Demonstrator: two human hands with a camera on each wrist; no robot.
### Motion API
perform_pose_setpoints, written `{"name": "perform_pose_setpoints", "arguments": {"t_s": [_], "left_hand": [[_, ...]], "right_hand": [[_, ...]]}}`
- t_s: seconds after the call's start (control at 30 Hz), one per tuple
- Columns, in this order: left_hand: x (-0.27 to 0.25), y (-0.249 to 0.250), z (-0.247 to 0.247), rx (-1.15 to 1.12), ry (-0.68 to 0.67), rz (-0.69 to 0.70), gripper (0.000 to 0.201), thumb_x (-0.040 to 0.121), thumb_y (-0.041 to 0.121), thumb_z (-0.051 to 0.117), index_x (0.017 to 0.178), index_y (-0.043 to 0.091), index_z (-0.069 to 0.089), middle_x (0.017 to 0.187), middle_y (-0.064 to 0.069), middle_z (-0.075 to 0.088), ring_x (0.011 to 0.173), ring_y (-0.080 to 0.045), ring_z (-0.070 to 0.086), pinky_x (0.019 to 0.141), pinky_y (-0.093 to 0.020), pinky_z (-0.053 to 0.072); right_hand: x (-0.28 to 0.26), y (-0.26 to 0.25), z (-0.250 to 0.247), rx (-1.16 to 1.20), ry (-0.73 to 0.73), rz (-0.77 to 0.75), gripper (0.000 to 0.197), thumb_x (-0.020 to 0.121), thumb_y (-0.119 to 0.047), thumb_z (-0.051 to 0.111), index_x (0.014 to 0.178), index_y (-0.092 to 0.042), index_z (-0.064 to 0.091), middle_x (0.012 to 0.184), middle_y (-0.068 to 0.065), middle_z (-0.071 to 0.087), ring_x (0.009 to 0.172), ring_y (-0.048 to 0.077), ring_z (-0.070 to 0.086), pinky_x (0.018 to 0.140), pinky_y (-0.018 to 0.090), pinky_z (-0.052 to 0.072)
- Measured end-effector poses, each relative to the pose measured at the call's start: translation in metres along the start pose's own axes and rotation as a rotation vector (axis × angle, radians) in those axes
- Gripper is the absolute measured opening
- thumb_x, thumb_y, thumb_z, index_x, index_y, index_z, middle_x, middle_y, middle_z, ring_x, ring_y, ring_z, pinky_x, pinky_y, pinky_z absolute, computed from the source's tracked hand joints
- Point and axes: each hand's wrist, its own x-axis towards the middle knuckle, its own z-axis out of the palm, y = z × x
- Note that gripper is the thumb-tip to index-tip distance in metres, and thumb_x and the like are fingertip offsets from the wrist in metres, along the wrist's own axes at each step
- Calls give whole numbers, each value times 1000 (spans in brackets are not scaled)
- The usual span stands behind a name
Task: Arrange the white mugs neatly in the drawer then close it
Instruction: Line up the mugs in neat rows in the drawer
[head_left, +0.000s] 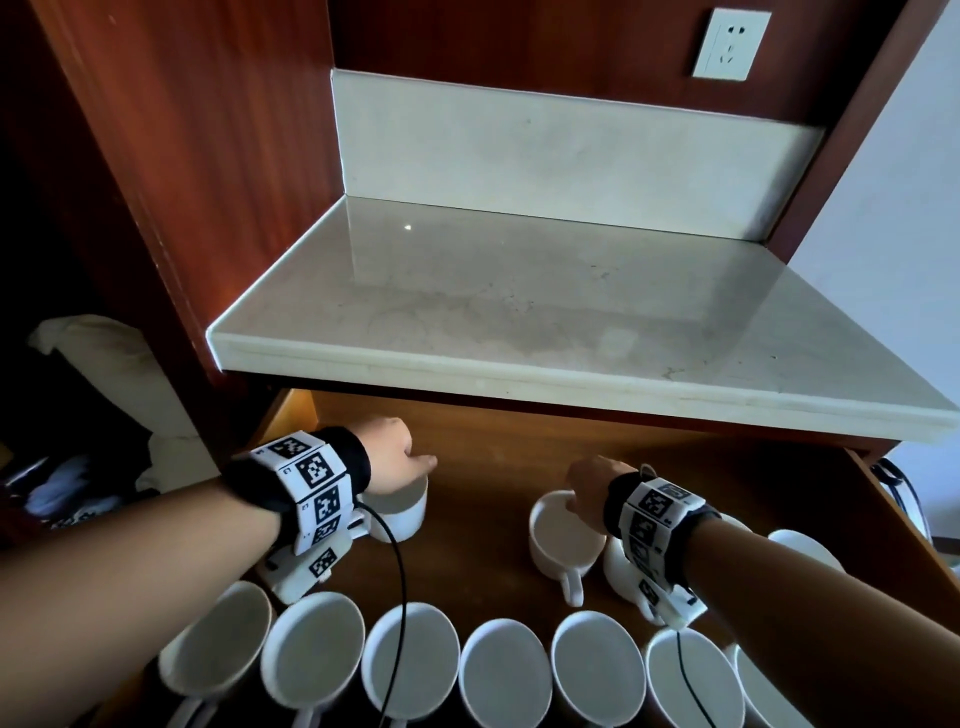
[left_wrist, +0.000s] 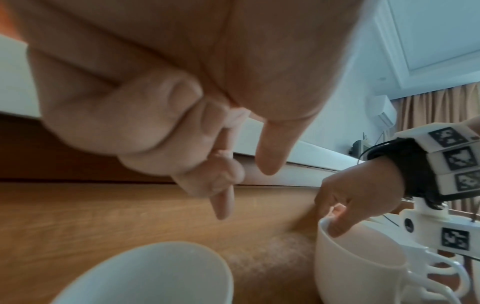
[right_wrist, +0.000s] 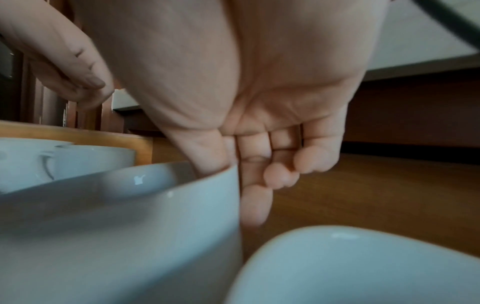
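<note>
Pinching upright mug (head_left: 563, 535) rim, R hand (head_left: 589, 480)

Your left hand (head_left: 397, 460): forearm reaching forward, wrist banded, thumb and index pointing down, other fingers curled, gripping nothing | Your right hand (head_left: 592, 486): forearm angled in, wrist banded, thumb inside and fingers (right_wrist: 255, 205) outside, pinching a mug's (head_left: 563, 538) wall

No legible text — perhaps only coded wrist markers (head_left: 311, 470).
</note>
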Motion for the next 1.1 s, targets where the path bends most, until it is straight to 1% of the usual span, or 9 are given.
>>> {"name": "perform_pose_setpoints", "arguments": {"t_s": [0.17,0.33,0.43,0.57,0.7,0.8,0.9,1.0,1.1], "left_hand": [[9,-26,1,5,9,-86,47,95,53,44,81,12,61,68,-1,54,64,-17,52,51,-26,35],[19,-42,7,10,-23,-158,51,91,54,50,100,7,66,70,0,54,65,-17,52,56,-27,39],[24,-41,11,26,-50,-179,51,91,52,52,102,4,66,64,1,47,63,-17,48,53,-25,36],[29,-36,17,54,-96,-157,41,91,46,55,103,8,66,89,-4,64,76,-19,58,60,-25,41],[35,-26,21,93,-127,-104,30,94,33,57,105,7,67,106,-9,69,98,-24,66,68,-26,45],[38,-21,21,149,-165,-90,29,94,30,58,108,6,67,110,-10,69,101,-24,66,70,-27,47],[38,-19,16,190,-189,-91,27,94,23,56,112,6,66,114,-9,67,98,-22,65,68,-24,43],[35,-16,6,150,-160,-78,15,92,17,56,98,6,65,94,-6,64,86,-23,62,64,-26,41],[29,-5,-8,17,-53,-72,14,88,15,57,81,6,65,64,-1,52,60,-19,53,51,-26,38]], "right_hand": [[0,-1,-2,-36,-23,16,38,94,-27,55,129,-13,58,132,6,60,120,25,59,96,36,50],[-3,2,-5,-75,-67,25,39,96,-29,53,132,-13,55,135,4,56,125,23,54,99,37,45],[-2,2,-4,-96,-97,22,41,97,-33,51,134,-15,52,140,2,52,132,22,46,109,46,34],[3,3,-1,-96,-110,13,42,96,-36,53,133,-15,53,140,1,52,134,22,44,112,51,27],[4,5,0,-84,-115,-5,41,95,-36,53,131,-15,54,138,0,53,133,21,46,113,52,25],[2,8,2,-83,-95,-7,42,93,-42,53,127,-18,56,133,-1,57,128,22,50,109,49,29],[-1,12,-2,0,32,-6,37,93,-47,48,118,-22,59,128,-2,59,124,24,51,105,45,31],[-10,10,-17,201,208,-37,32,93,-46,47,107,-21,62,115,2,65,112,24,57,101,41,39],[-21,-5,-33,384,256,-140,38,94,-47,48,100,-14,65,97,4,67,90,23,62,79,31,50]]}}
